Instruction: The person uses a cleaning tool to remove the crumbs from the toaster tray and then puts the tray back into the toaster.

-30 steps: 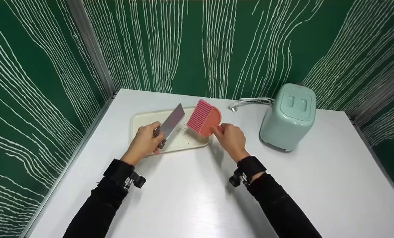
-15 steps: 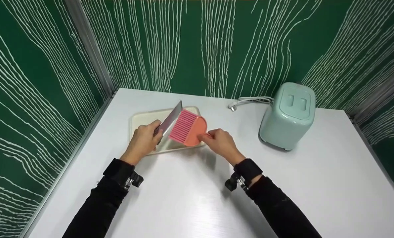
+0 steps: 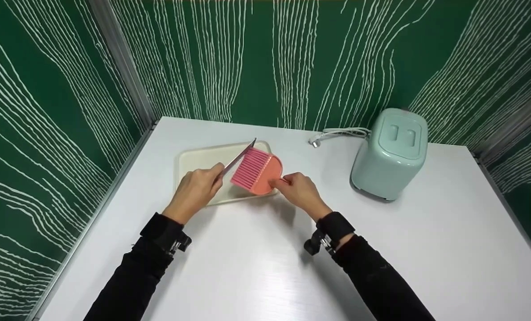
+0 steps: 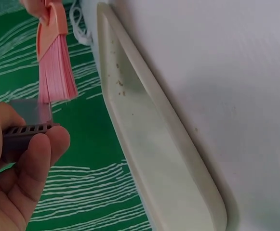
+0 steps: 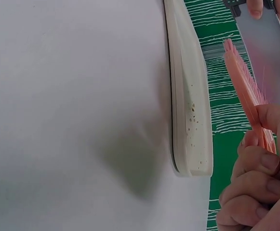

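Over a tray (image 3: 205, 157), left hand (image 3: 196, 186) grips a blade (image 5: 265, 50), right hand (image 3: 302, 191) a pink brush (image 3: 255, 171); brushing it down, I'd judge, needing even strokes next

Walls (image 3: 257, 67): green, wavy white lines
Posts (image 3: 123, 58): grey, in corners
Surface (image 3: 448, 232): white
Light: pale glare (image 3: 272, 296), near side

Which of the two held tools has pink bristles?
The coral brush in the right hand; the one in the left hand is a flat gray blade without bristles.
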`<action>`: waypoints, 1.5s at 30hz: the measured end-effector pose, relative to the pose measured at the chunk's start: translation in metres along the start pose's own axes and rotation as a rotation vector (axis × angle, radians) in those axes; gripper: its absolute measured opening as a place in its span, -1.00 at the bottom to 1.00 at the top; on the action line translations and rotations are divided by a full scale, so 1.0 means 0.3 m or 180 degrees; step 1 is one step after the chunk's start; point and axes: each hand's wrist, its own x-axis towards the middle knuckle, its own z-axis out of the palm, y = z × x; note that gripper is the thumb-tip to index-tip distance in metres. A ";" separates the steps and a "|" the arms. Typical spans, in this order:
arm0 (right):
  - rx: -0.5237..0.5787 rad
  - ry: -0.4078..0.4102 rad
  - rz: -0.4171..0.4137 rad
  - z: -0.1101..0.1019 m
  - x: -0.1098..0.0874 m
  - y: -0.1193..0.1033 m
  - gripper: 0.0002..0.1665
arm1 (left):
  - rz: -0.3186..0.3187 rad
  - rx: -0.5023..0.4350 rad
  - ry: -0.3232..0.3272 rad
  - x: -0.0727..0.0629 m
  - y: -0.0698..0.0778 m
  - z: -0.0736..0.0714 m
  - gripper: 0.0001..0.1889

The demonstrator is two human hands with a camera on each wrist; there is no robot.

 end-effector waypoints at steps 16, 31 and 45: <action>0.0074 -0.0240 0.0231 -0.010 -0.004 0.008 -0.38 | 0.0149 0.0156 0.0111 -0.018 -0.016 0.016 -0.87; -0.0014 -0.0380 0.0140 -0.014 -0.031 -0.004 -0.38 | 0.0013 0.0223 0.0125 -0.022 -0.038 0.008 -0.88; -0.0082 -0.0933 -0.0255 0.025 -0.071 -0.079 -0.46 | 0.0009 0.0217 0.0024 -0.023 -0.033 0.017 -0.92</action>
